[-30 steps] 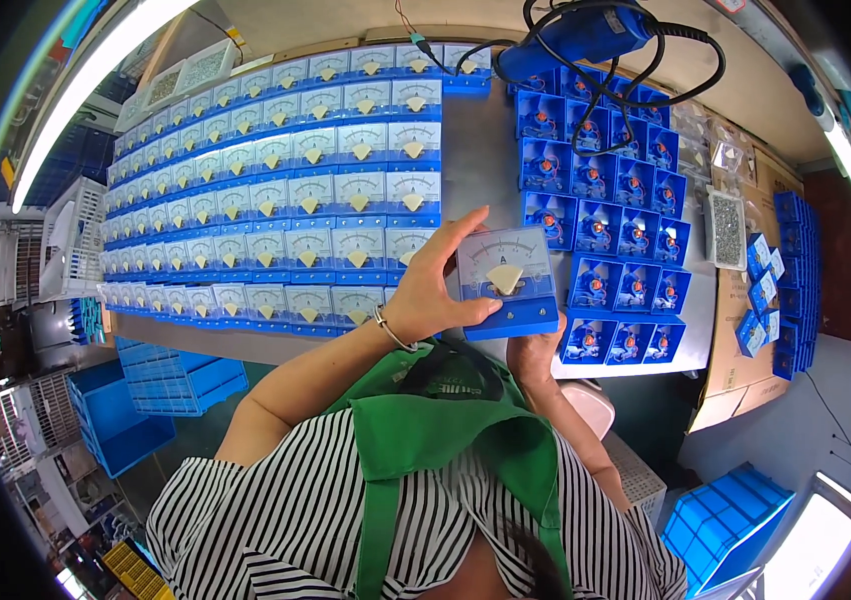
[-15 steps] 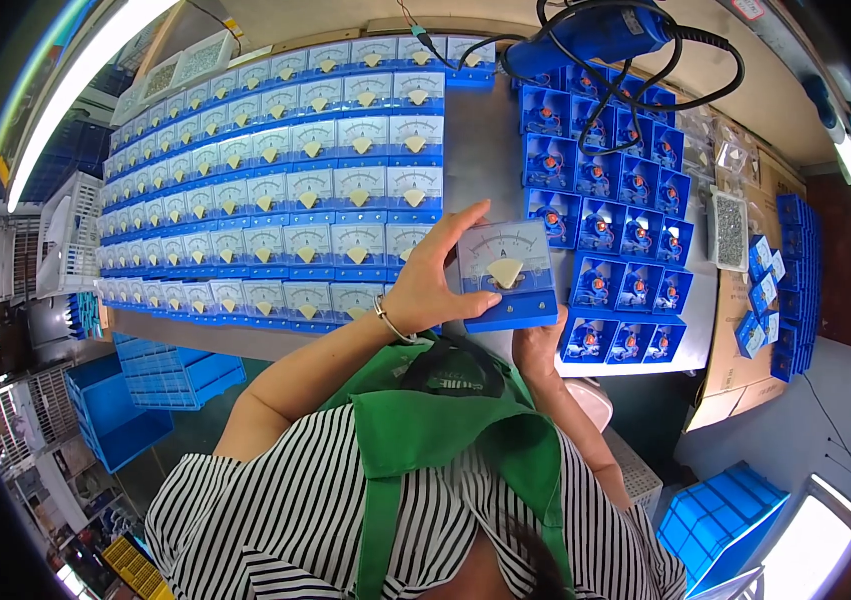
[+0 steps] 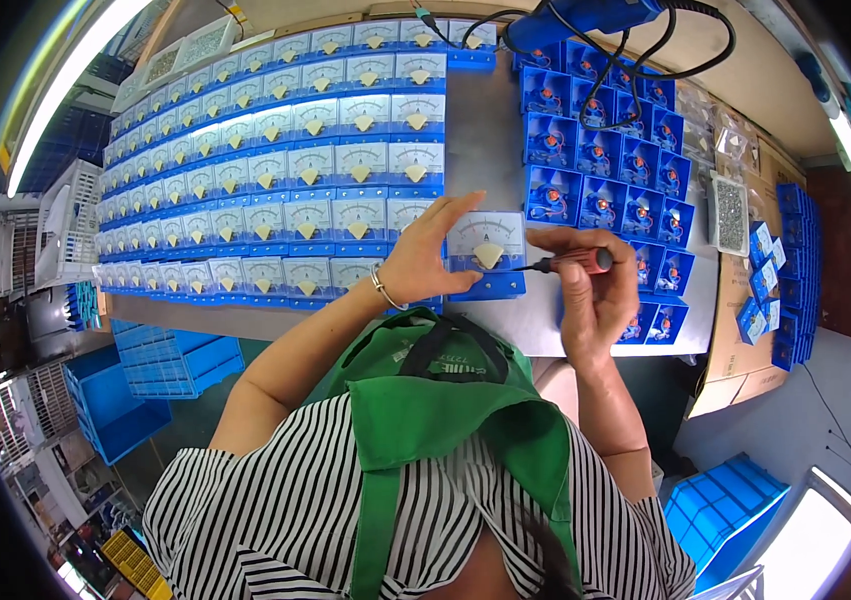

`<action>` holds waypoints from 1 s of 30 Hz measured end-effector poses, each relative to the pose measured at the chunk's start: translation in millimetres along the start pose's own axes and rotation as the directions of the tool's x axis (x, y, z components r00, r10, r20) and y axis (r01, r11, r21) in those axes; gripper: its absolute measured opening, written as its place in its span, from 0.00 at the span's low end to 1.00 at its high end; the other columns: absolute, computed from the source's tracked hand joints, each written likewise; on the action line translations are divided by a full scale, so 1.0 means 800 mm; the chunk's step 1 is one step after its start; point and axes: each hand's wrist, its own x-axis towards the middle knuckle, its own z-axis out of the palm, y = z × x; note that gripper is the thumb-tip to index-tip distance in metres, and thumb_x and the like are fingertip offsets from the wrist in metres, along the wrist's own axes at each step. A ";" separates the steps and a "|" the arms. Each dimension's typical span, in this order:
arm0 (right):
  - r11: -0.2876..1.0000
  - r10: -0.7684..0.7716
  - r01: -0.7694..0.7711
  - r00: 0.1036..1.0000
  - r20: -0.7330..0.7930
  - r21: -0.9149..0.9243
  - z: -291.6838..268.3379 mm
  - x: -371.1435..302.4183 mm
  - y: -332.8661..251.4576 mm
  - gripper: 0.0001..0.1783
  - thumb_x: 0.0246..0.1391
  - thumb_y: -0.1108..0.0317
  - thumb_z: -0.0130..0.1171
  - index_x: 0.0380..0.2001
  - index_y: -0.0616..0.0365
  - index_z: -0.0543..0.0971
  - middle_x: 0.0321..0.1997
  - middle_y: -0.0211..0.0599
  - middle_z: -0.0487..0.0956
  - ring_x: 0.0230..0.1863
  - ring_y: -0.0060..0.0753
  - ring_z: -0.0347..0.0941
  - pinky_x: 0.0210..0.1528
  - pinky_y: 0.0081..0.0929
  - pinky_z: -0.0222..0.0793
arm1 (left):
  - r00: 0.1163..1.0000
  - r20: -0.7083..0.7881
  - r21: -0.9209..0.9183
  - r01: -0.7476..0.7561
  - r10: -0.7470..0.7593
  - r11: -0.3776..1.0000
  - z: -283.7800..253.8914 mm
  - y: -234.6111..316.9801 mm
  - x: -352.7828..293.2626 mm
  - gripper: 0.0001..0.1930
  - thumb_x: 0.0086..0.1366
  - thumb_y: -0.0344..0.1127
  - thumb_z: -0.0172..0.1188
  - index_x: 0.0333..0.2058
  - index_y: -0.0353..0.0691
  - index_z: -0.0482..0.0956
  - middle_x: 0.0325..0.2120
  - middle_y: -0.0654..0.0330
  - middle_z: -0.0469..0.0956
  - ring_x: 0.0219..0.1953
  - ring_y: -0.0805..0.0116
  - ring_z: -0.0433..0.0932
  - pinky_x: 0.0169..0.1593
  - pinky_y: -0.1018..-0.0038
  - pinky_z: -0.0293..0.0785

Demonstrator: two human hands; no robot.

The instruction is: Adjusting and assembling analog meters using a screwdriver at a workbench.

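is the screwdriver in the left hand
No, the right hand holds the red-handled screwdriver, while the left hand holds a blue-based meter.

The left hand [image 3: 423, 264] covers part of the left side of the ammeter [image 3: 486, 240], while the right hand [image 3: 597, 305] hides some of the red-handled screwdriver [image 3: 595, 261], whose thin tip is too small to show whether it touches the ammeter. Behind the right hand, several open blue housings [image 3: 667, 322] are partly blocked, and the dial markings on the leftmost meters [image 3: 130, 205] are too tiny to read. The upper edge crops the blue power tool [image 3: 585, 22]; the lower edge cuts off the striped shirt [image 3: 275, 510].
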 end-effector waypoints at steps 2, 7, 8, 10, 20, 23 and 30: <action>0.999 -0.008 0.011 0.998 -0.057 0.051 0.008 -0.006 0.013 0.16 0.62 0.66 0.54 0.46 0.63 0.65 0.41 0.53 0.79 0.44 0.40 0.78 0.47 0.30 0.73 | 1.000 0.007 -0.017 -0.018 0.018 1.000 0.003 0.003 0.001 0.46 0.40 0.35 0.69 0.62 0.43 0.61 0.49 0.51 0.70 0.51 0.55 0.72 0.56 0.66 0.67; 0.992 -0.003 0.008 0.999 -0.035 0.129 0.011 -0.013 0.016 0.14 0.61 0.70 0.52 0.47 0.63 0.63 0.43 0.54 0.78 0.45 0.42 0.77 0.49 0.36 0.74 | 0.999 0.023 -0.038 -0.035 0.036 0.999 0.001 0.008 -0.003 0.45 0.40 0.35 0.68 0.61 0.42 0.61 0.49 0.51 0.70 0.52 0.54 0.72 0.56 0.66 0.68; 0.986 -0.009 0.011 1.000 -0.012 0.164 0.010 -0.014 0.017 0.13 0.61 0.75 0.51 0.47 0.64 0.63 0.45 0.54 0.77 0.47 0.42 0.76 0.52 0.38 0.73 | 0.999 0.018 -0.033 -0.036 0.037 0.999 0.001 0.008 -0.004 0.45 0.40 0.35 0.68 0.61 0.42 0.62 0.49 0.51 0.70 0.52 0.54 0.72 0.57 0.66 0.68; 0.989 0.000 -0.001 1.000 0.004 0.145 0.009 -0.015 0.017 0.13 0.61 0.75 0.50 0.47 0.63 0.62 0.45 0.55 0.77 0.47 0.42 0.76 0.52 0.38 0.73 | 0.999 0.013 -0.029 -0.038 0.038 0.999 0.002 0.008 -0.006 0.45 0.40 0.35 0.68 0.61 0.42 0.62 0.49 0.51 0.70 0.52 0.55 0.72 0.57 0.66 0.68; 0.885 -0.099 0.135 0.990 0.104 -0.446 0.004 -0.019 -0.010 0.15 0.46 0.78 0.65 0.39 0.61 0.77 0.36 0.39 0.81 0.30 0.30 0.77 0.34 0.23 0.73 | 0.997 -0.007 0.005 -0.077 0.077 0.997 0.003 0.005 -0.010 0.46 0.40 0.38 0.69 0.61 0.43 0.62 0.50 0.51 0.71 0.53 0.54 0.71 0.58 0.64 0.66; 0.947 0.021 0.061 0.968 0.251 -0.314 -0.002 -0.015 -0.019 0.19 0.44 0.81 0.64 0.43 0.61 0.78 0.37 0.40 0.81 0.29 0.31 0.76 0.32 0.25 0.73 | 0.995 -0.013 -0.019 -0.102 0.102 0.995 0.005 -0.005 -0.012 0.46 0.40 0.39 0.69 0.62 0.43 0.61 0.50 0.51 0.71 0.53 0.54 0.71 0.58 0.64 0.66; 0.947 0.025 0.052 0.972 0.235 -0.316 0.003 -0.017 -0.011 0.21 0.45 0.82 0.64 0.46 0.62 0.76 0.38 0.41 0.80 0.30 0.32 0.77 0.33 0.24 0.74 | 0.994 -0.019 -0.011 -0.104 0.104 0.995 0.005 -0.009 -0.014 0.46 0.39 0.36 0.69 0.62 0.43 0.61 0.51 0.50 0.70 0.52 0.50 0.71 0.55 0.64 0.68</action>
